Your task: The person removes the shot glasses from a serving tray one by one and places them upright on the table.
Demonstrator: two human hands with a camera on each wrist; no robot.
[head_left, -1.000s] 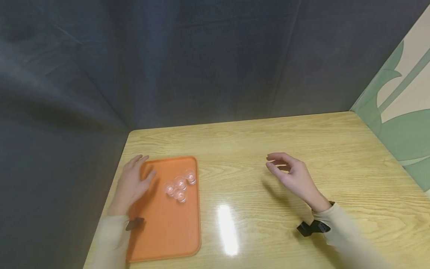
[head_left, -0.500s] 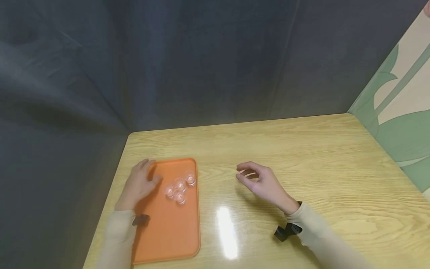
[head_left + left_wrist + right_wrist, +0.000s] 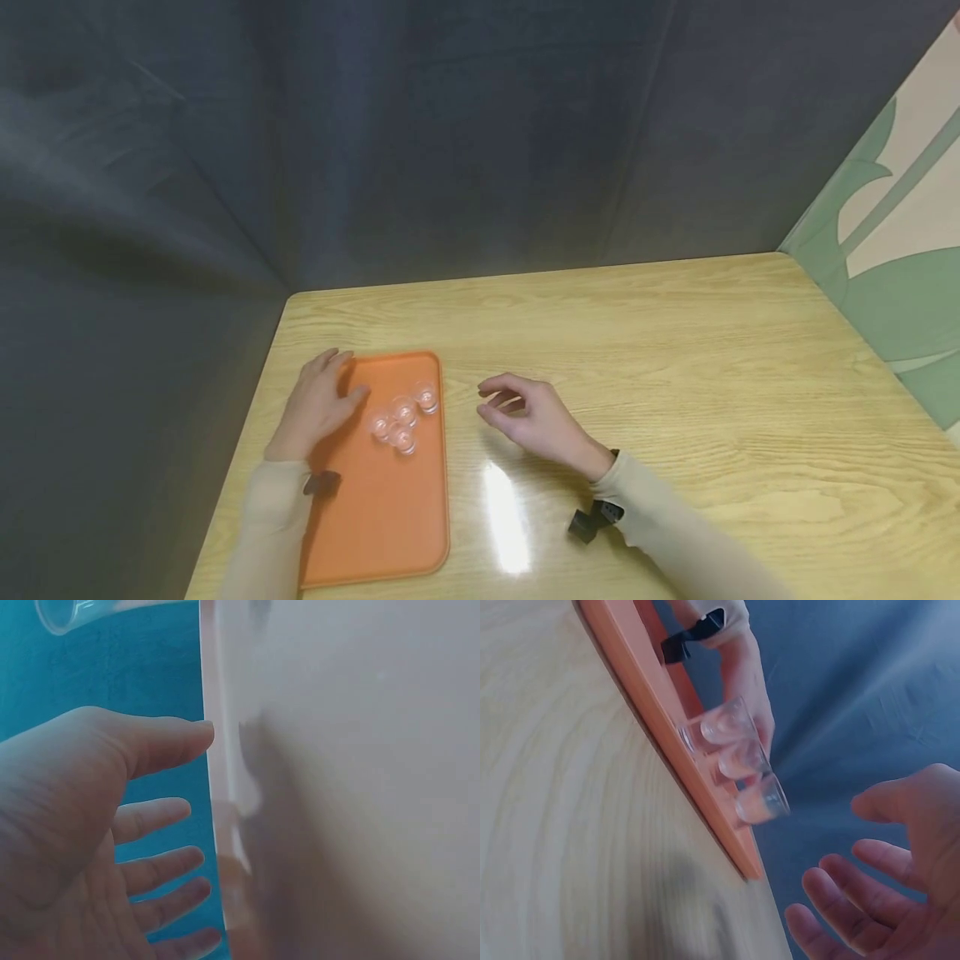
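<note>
- Clear cups point(image 3: 405, 412), apparently four, are being carried upright by the orange tray point(image 3: 375, 521), grouped in its far half toward the right edge; contact between neighbours is not being shown clearly.
- Corner cup point(image 3: 427, 399) is being placed by the head view just inside the right edge, nearest the far right corner.
- Right hand point(image 3: 532, 417) is being held in the air just outside the right edge, above the table point(image 3: 645, 333); fingers are being loosely curved, thumb apart, nothing being grasped.
- Left hand point(image 3: 313, 408) is being held at the left edge near the far left corner, grip released, thumb being pointed toward the cups; whether the edge is being touched cannot be told.
- Step in hand, by judgement: a reach to the cups is being lined up.
- Corner cup is being favoured as first pick, its right-edge side being free for fingers.
- Thin, smooth walls are being presumed slippery; a light, low pinch is being advised, squeezing being avoided.
- Toppling is being risked if knuckles are swept across the group; a straight lift, well above neighbouring rims, is being recommended.
</note>
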